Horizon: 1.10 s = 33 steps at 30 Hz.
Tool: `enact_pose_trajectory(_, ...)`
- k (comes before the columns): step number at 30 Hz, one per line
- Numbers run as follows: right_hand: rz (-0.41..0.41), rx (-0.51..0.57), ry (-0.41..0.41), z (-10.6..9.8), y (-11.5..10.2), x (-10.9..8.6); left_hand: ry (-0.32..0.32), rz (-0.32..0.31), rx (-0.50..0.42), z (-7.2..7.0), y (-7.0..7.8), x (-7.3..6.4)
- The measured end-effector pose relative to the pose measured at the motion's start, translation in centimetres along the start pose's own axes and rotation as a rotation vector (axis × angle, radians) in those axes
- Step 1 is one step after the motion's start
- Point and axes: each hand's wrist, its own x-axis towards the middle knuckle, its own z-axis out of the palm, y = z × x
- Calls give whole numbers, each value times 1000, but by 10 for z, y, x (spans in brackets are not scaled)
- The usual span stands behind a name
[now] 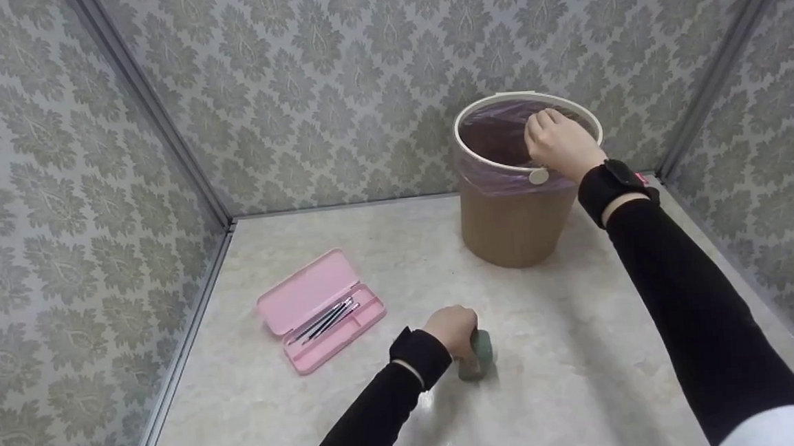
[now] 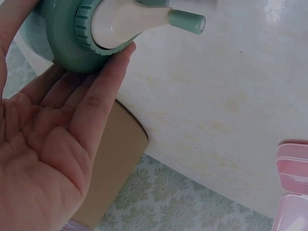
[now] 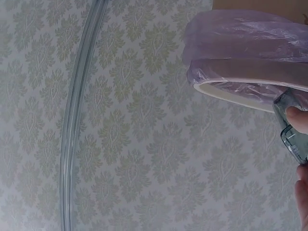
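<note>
My left hand (image 1: 453, 330) grips a green crank pencil sharpener (image 1: 483, 354) at the front middle of the table. In the left wrist view, the fingers lie along the sharpener's green body, and its white crank arm (image 2: 118, 26) with a green knob points away from the palm. Over the mouth of a brown bin (image 1: 515, 233), my right hand (image 1: 561, 140) pinches a clear grey-green shavings drawer (image 3: 290, 126), which the right wrist view shows tilted at the rim. The hand hides the drawer in the head view.
A purple plastic bag (image 1: 480, 176) lines the bin and folds over its cream rim. Left of my left hand lies an open pink pencil case (image 1: 308, 294) holding several pencils (image 1: 330, 320). Patterned wall panels (image 1: 334, 103) stand at the back and both sides.
</note>
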Motion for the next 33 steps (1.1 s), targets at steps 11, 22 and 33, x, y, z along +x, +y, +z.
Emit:
enact_pose_trajectory(11, -114, -53, 45, 1, 1, 4, -7, -6, -38, 2, -1, 4)
enact_pose_trajectory(22, -143, -85, 97, 3, 0, 0, 5, 1, -9, 1, 0, 1)
enact_pose_trajectory(33, -24, 48, 87, 4, 0, -4, -2, 10, -10, 5, -3, 4)
